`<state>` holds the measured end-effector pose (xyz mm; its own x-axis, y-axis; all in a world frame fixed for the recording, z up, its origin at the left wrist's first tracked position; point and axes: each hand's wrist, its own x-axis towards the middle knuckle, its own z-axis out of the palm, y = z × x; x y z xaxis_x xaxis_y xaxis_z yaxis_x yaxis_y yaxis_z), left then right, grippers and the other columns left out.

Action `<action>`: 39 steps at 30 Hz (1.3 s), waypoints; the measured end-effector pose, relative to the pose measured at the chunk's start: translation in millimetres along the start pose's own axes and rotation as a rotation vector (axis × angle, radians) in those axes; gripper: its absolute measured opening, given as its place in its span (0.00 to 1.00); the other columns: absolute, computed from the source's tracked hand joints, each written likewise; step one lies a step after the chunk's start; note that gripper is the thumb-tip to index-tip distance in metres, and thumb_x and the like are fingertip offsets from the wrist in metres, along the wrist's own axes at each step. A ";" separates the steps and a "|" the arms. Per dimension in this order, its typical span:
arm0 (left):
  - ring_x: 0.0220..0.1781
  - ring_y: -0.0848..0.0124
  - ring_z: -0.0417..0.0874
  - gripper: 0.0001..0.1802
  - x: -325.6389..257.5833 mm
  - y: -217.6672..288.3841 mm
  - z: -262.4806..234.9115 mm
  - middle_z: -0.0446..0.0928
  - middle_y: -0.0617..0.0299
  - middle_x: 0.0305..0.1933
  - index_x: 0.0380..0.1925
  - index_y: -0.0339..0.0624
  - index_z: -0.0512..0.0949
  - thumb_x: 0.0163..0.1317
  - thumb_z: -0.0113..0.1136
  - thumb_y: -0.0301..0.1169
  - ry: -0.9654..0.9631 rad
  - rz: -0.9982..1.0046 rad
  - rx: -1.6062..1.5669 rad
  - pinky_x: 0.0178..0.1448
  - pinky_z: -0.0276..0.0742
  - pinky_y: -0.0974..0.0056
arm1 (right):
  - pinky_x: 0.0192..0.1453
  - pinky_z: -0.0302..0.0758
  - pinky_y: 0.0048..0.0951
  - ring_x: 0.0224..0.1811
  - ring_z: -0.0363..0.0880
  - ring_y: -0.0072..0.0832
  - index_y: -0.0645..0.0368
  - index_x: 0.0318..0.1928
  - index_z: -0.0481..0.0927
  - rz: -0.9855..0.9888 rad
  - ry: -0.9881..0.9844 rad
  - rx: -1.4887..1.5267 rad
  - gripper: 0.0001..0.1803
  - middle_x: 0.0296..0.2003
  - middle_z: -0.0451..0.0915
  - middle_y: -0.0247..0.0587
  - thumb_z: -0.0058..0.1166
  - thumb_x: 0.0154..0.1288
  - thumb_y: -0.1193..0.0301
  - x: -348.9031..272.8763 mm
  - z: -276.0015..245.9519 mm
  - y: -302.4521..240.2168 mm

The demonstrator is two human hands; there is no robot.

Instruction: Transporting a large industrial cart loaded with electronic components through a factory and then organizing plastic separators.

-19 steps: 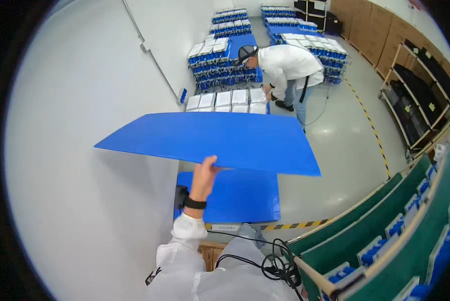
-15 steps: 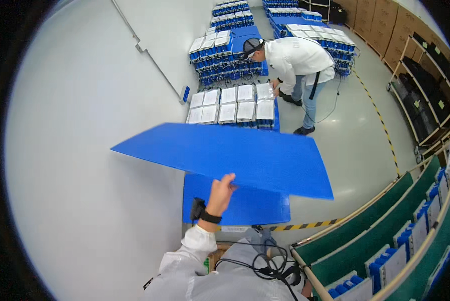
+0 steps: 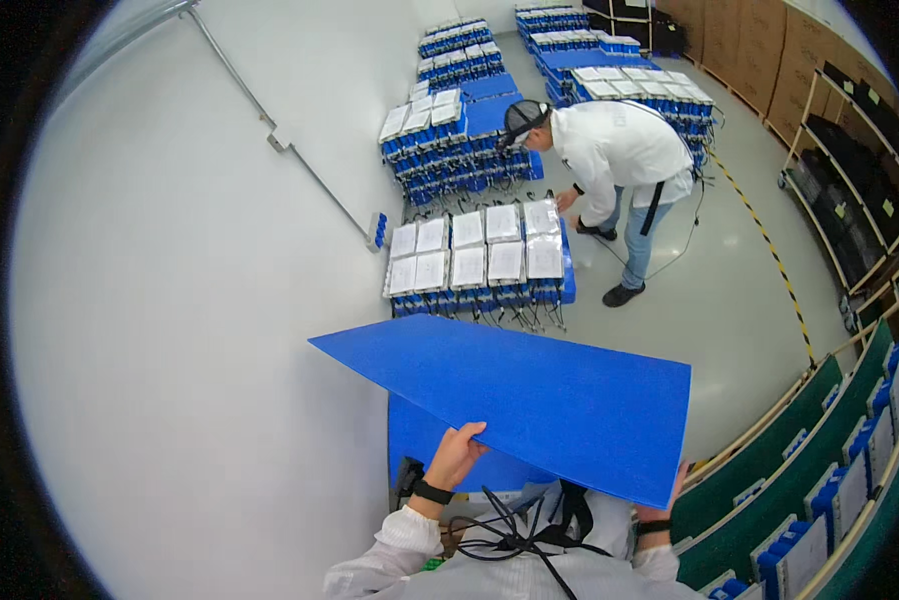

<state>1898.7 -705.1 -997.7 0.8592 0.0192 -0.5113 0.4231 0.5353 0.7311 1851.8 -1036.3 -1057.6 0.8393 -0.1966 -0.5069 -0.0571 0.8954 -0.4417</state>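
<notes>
A large flat blue plastic sheet (image 3: 539, 400) is held tilted in front of me. My left hand (image 3: 456, 455) is closed on its near edge, thumb on top. At the near right corner, my right hand (image 3: 677, 490) is closed at the sheet's side edge, most of its fingers hidden behind it. Beneath, another blue sheet (image 3: 414, 430) lies low by the wall, partly covered. Beyond the held sheet stands a low stack of blue battery-like packs (image 3: 429, 300) with white papers (image 3: 467, 267) on top.
A co-worker in a white jacket (image 3: 619, 140) bends over the pack stack. More stacks (image 3: 449, 125) stand along the white wall (image 3: 169, 300). On my right is a green-lined rack (image 3: 759, 520) with packs. A shelf cart (image 3: 849, 190) and brown cartons (image 3: 749, 50) stand farther right.
The blue sheet has come lower, nearer and to the right, uncovering the pack stack's front. My right hand has risen to the sheet's right edge. The left hand keeps its hold.
</notes>
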 end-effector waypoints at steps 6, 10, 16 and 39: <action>0.46 0.65 0.74 0.15 37.1 -0.6 -15.0 0.73 0.56 0.46 0.43 0.32 0.70 0.56 0.52 0.28 0.028 -0.001 -0.030 0.49 0.70 0.59 | 0.46 0.73 0.34 0.41 0.75 0.34 0.63 0.49 0.68 0.364 -0.220 -0.389 0.25 0.42 0.75 0.41 0.47 0.60 0.56 108.6 69.0 -36.8; 0.46 0.66 0.74 0.16 67.7 2.4 5.8 0.73 0.56 0.45 0.44 0.32 0.70 0.56 0.53 0.29 0.130 0.003 -0.065 0.50 0.70 0.60 | 0.48 0.73 0.36 0.42 0.75 0.32 0.65 0.50 0.67 0.588 -0.240 -0.718 0.21 0.43 0.74 0.44 0.50 0.59 0.66 190.4 93.3 -49.4; 0.41 0.70 0.75 0.12 170.4 -4.9 39.7 0.74 0.59 0.42 0.40 0.36 0.72 0.57 0.53 0.30 0.342 0.068 -0.240 0.46 0.70 0.63 | 0.49 0.71 0.34 0.45 0.73 0.32 0.64 0.51 0.66 0.597 -0.457 -0.797 0.20 0.45 0.73 0.43 0.49 0.59 0.70 326.6 169.7 -47.5; 0.46 0.66 0.75 0.20 161.7 -198.8 255.2 0.73 0.53 0.46 0.49 0.34 0.65 0.59 0.51 0.33 1.283 0.305 -0.712 0.49 0.72 0.66 | 0.44 0.70 0.25 0.41 0.73 0.24 0.61 0.45 0.70 0.641 -0.885 -0.903 0.14 0.41 0.74 0.34 0.51 0.59 0.70 600.3 374.3 74.3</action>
<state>2026.9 -1023.9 -1110.4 -0.1031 0.7086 -0.6980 -0.2702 0.6554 0.7053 2553.8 -938.2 -1117.6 0.5735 0.7532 -0.3222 -0.5896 0.1064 -0.8007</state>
